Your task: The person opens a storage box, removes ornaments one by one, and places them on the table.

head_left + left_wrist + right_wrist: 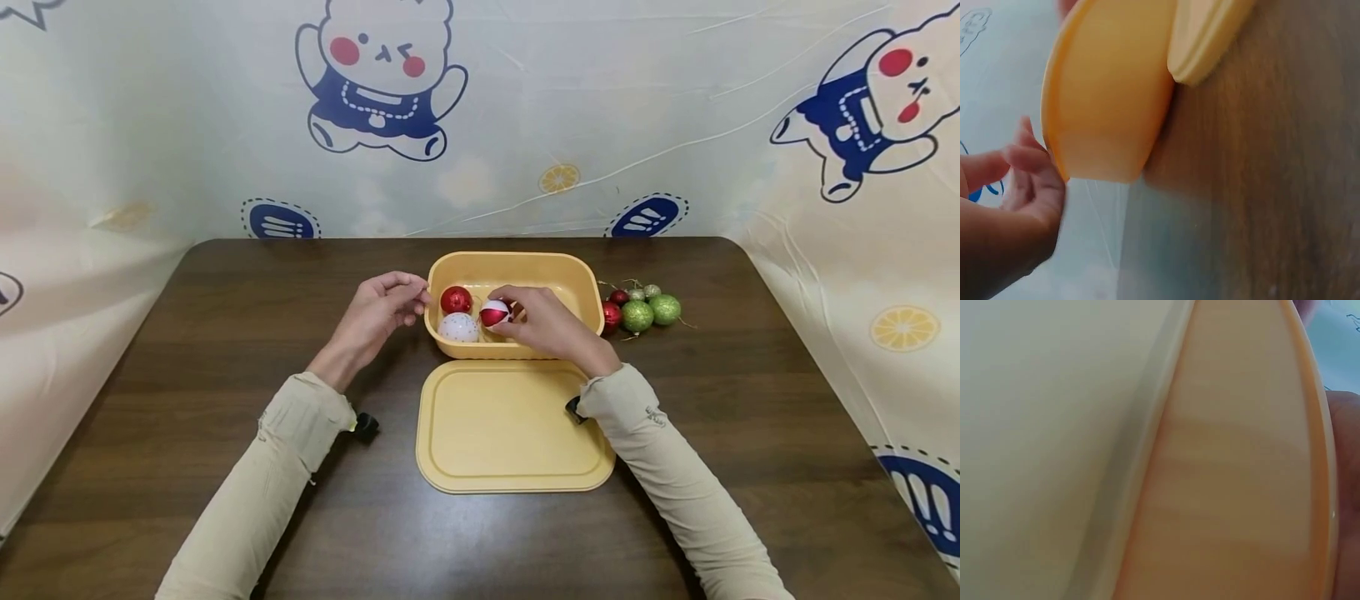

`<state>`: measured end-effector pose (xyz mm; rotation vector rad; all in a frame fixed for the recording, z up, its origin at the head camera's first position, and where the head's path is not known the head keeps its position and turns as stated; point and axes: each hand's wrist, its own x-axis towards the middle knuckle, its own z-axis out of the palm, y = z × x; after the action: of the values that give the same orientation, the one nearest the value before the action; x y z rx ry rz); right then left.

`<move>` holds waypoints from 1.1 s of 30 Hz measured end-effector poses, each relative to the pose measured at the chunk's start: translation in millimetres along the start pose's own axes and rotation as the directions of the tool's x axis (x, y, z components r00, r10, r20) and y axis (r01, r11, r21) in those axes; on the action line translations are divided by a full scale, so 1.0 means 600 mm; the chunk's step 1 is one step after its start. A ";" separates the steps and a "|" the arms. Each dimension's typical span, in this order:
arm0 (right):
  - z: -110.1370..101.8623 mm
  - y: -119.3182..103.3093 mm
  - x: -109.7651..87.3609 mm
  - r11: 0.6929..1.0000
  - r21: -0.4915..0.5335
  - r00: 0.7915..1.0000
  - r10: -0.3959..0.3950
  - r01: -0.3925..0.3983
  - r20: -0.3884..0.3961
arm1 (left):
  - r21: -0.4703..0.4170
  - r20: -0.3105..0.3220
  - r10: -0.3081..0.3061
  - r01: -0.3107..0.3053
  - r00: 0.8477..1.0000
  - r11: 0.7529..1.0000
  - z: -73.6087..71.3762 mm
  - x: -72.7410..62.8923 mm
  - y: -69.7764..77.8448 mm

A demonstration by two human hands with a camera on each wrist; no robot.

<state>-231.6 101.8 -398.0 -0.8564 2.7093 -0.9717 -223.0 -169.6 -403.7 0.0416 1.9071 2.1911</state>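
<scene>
In the head view my right hand (542, 318) is inside a yellow container (517, 350), its thumb and fingers pinching a red and white Christmas ball (494, 313). Beside that ball, in the container's left part, lie a shiny red ball (456, 299) and a white speckled ball (458, 327). At the left rim is my left hand (381, 310), fingers loosely bent. The left wrist view shows its fingers (1029, 162) against the outside of the container wall (1110, 94), with thumb and forefinger close together. In the right wrist view the container hides most of the right hand (1347, 481).
A yellow lid (513, 429) lies flat on the brown table (337, 517), right in front of the container. To the container's right sits a cluster of green balls (637, 316) and small red balls (611, 316) with gold strings. A printed cloth (510, 108) hangs behind.
</scene>
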 end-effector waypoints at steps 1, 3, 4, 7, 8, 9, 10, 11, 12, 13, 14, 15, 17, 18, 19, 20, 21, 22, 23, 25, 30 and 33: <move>-0.001 -0.001 0.000 1.000 -0.004 1.000 -0.005 0.005 -0.007 | 0.055 -0.019 0.011 -0.010 1.000 0.998 0.002 -0.001 0.001; -0.004 -0.002 -0.002 1.000 -0.010 1.000 -0.012 0.011 -0.019 | 0.171 -0.053 0.033 -0.023 0.998 0.985 0.005 -0.001 0.002; -0.005 -0.004 -0.003 1.000 -0.012 1.000 -0.014 0.014 -0.024 | 0.226 -0.067 0.048 -0.031 0.997 0.974 0.005 -0.001 0.001; -0.011 -0.005 -0.006 1.000 -0.022 0.999 -0.016 0.016 -0.037 | 0.383 -0.070 0.119 -0.084 0.990 0.920 0.005 -0.001 -0.004; -0.013 -0.005 -0.006 1.000 -0.027 0.999 -0.016 0.015 -0.041 | 0.425 -0.053 0.143 -0.107 0.988 0.899 0.004 -0.001 -0.005; -0.014 -0.005 -0.007 0.999 -0.032 0.999 -0.014 0.013 -0.044 | 0.465 -0.030 0.163 -0.131 0.986 0.876 0.003 -0.001 -0.006; -0.016 -0.004 -0.007 0.999 -0.037 0.999 -0.014 0.013 -0.048 | 0.497 -0.001 0.177 -0.153 0.984 0.854 0.002 -0.002 -0.006; -0.018 -0.004 -0.008 0.999 -0.042 0.999 -0.013 0.011 -0.052 | 0.523 0.032 0.183 -0.172 0.983 0.835 0.001 -0.002 -0.006; -0.019 -0.003 -0.009 0.999 -0.045 0.998 -0.014 0.011 -0.057 | 0.547 0.062 0.179 -0.183 0.982 0.817 0.000 -0.002 -0.006; -0.021 -0.003 -0.010 0.999 -0.048 0.998 -0.013 0.010 -0.059 | 0.572 0.086 0.171 -0.189 0.981 0.798 -0.002 -0.002 -0.006; -0.023 -0.003 -0.011 0.999 -0.050 0.998 -0.012 0.009 -0.061 | 0.595 0.108 0.162 -0.194 0.981 0.780 -0.003 -0.002 -0.005; -0.025 -0.002 -0.012 0.999 -0.049 0.998 -0.010 0.007 -0.062 | 0.616 0.124 0.151 -0.195 0.981 0.764 -0.005 -0.002 -0.005; -0.028 -0.002 -0.013 0.999 -0.050 0.998 -0.011 0.007 -0.068 | 0.653 0.149 0.123 -0.192 0.981 0.733 -0.009 -0.001 -0.003; -0.029 -0.001 -0.014 0.999 -0.050 0.998 -0.010 0.007 -0.070 | 0.667 0.158 0.110 -0.188 0.981 0.721 -0.011 -0.001 -0.003; -0.031 -0.001 -0.014 0.999 -0.049 0.997 -0.010 0.007 -0.071 | 0.680 0.169 0.098 -0.188 0.981 0.709 -0.014 0.000 -0.003; -0.032 0.000 -0.014 0.999 -0.048 0.997 -0.009 0.006 -0.073 | 0.687 0.178 0.084 -0.185 0.980 0.702 -0.016 -0.001 -0.002; -0.034 0.000 -0.015 0.999 -0.050 0.997 -0.009 0.006 -0.075 | 0.696 0.185 0.069 -0.181 0.980 0.695 -0.018 -0.001 -0.002; -0.035 0.000 -0.016 0.999 -0.050 0.997 -0.010 0.006 -0.075 | 0.702 0.191 0.056 -0.176 0.980 0.690 -0.020 -0.001 -0.001; -0.037 0.001 -0.017 0.999 -0.052 0.997 -0.010 0.006 -0.076 | 0.708 0.194 0.043 -0.170 0.980 0.686 -0.021 -0.001 -0.001; -0.040 0.002 -0.018 0.999 -0.051 0.997 -0.016 0.012 -0.080 | 0.718 0.197 0.024 -0.161 0.980 0.677 -0.024 -0.002 0.000; -0.051 0.004 -0.021 0.998 -0.039 0.992 -0.054 0.050 -0.111 | 0.739 0.196 -0.002 -0.146 0.981 0.658 -0.027 -0.004 0.003; -0.057 0.005 -0.026 0.997 -0.033 0.990 -0.069 0.065 -0.125 | 0.750 0.194 -0.002 -0.148 0.981 0.645 -0.027 -0.005 0.003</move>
<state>-230.6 130.9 -373.9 -0.9270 2.8239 -1.0360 -222.9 -186.0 -404.0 0.4517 2.5927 1.1808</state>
